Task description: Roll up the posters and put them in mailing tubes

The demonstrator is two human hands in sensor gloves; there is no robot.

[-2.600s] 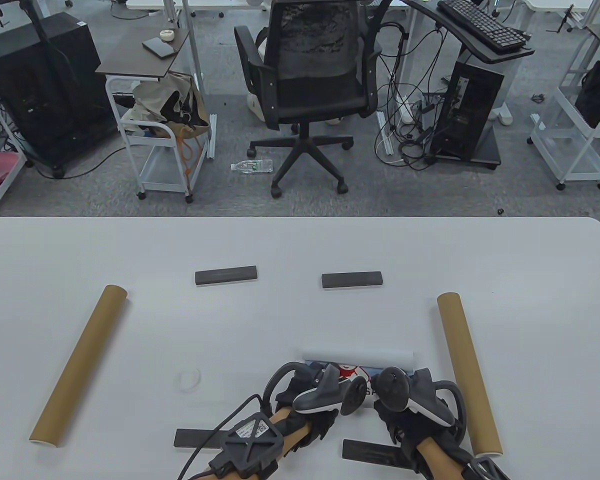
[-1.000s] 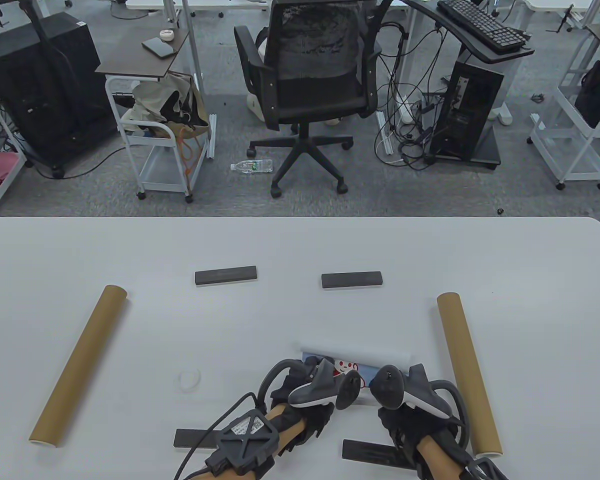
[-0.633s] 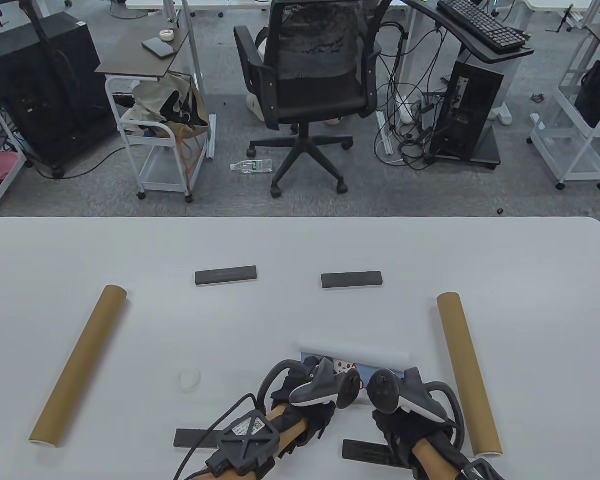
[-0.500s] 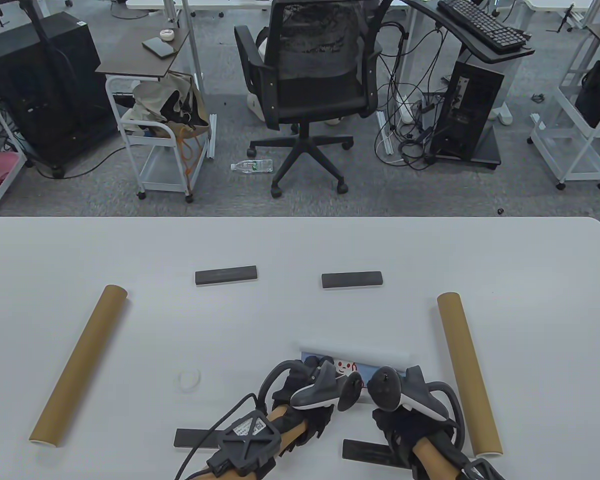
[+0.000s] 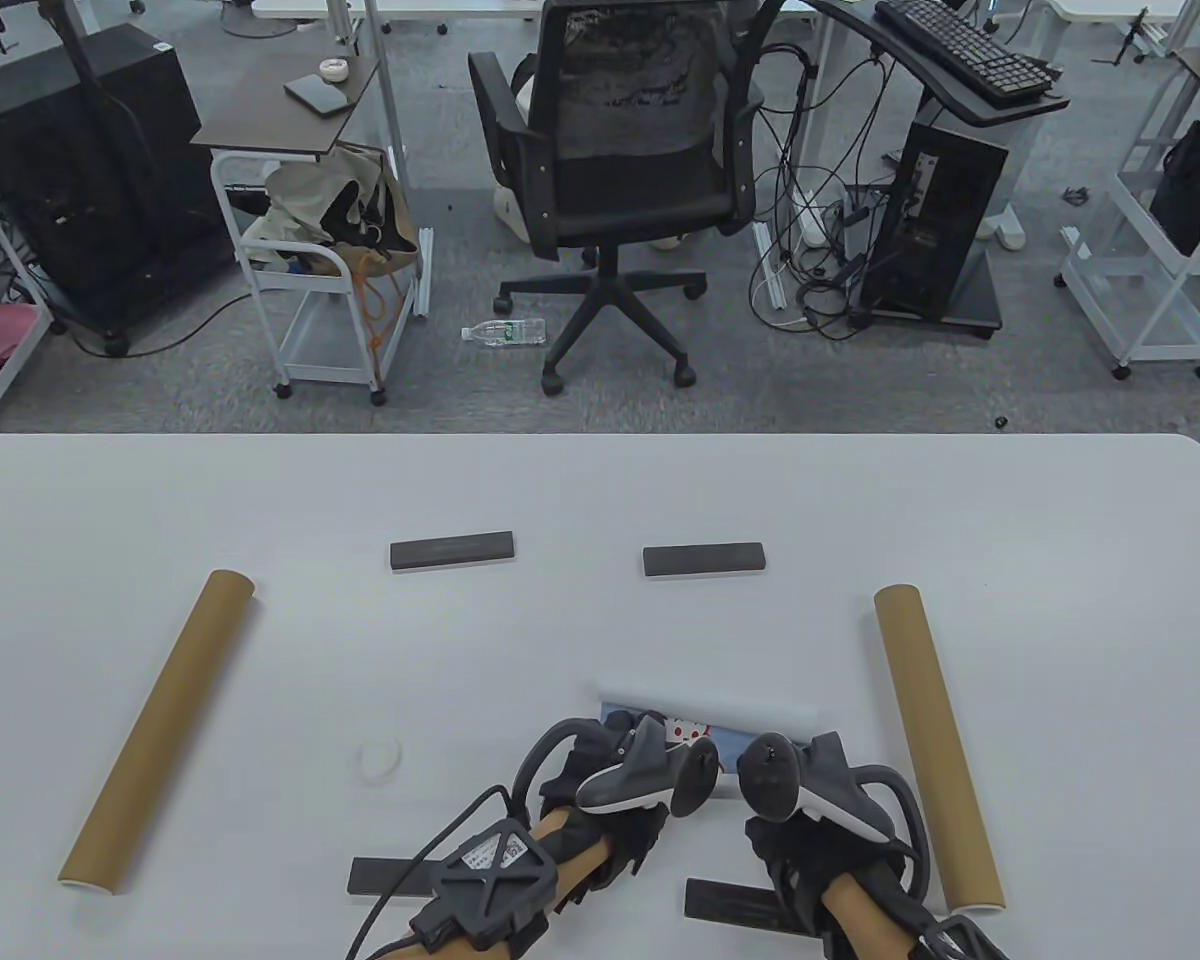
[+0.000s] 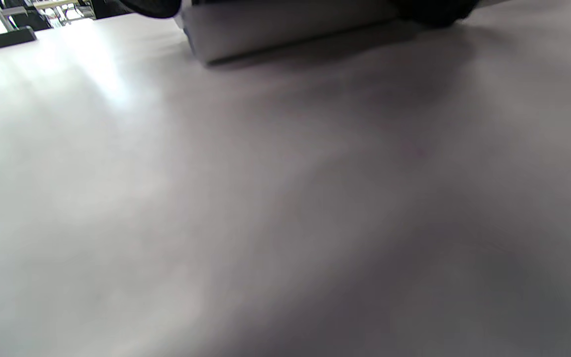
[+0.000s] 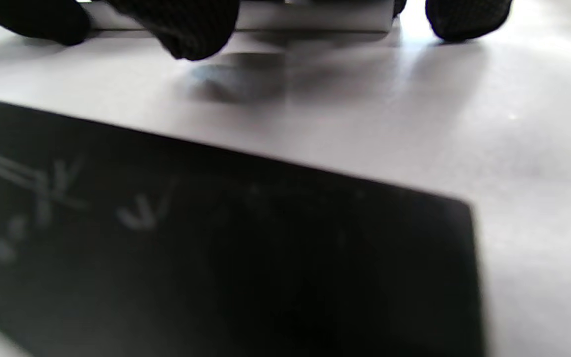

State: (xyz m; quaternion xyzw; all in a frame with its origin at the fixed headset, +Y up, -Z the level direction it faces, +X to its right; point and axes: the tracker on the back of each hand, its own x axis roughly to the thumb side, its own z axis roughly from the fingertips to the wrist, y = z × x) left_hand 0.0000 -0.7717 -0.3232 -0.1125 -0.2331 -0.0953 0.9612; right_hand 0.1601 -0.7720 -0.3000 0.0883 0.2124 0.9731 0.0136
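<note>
The poster (image 5: 708, 706) lies partly rolled near the front middle of the table, a white roll with a narrow printed strip (image 5: 695, 735) showing on its near side. My left hand (image 5: 615, 775) and right hand (image 5: 795, 790) sit side by side just behind that strip, trackers on top hiding the fingers. In the left wrist view, black fingertips (image 6: 434, 11) touch down against the near side of the roll (image 6: 285, 25). The right wrist view shows fingertips (image 7: 189, 27) pressing down in front of the roll (image 7: 310, 17). Two brown mailing tubes lie flat, one at the left (image 5: 157, 733) and one at the right (image 5: 935, 745).
Black weight bars lie at the back left (image 5: 452, 551) and back right (image 5: 703, 560), and two more near the front edge (image 5: 390, 877) (image 5: 745, 905); the latter fills the right wrist view (image 7: 216, 258). A small white cap (image 5: 378, 760) lies left of my hands.
Both hands have drawn slightly toward me and left. The printed strip showing beside the roll has become narrower, and the roll has shifted a little left.
</note>
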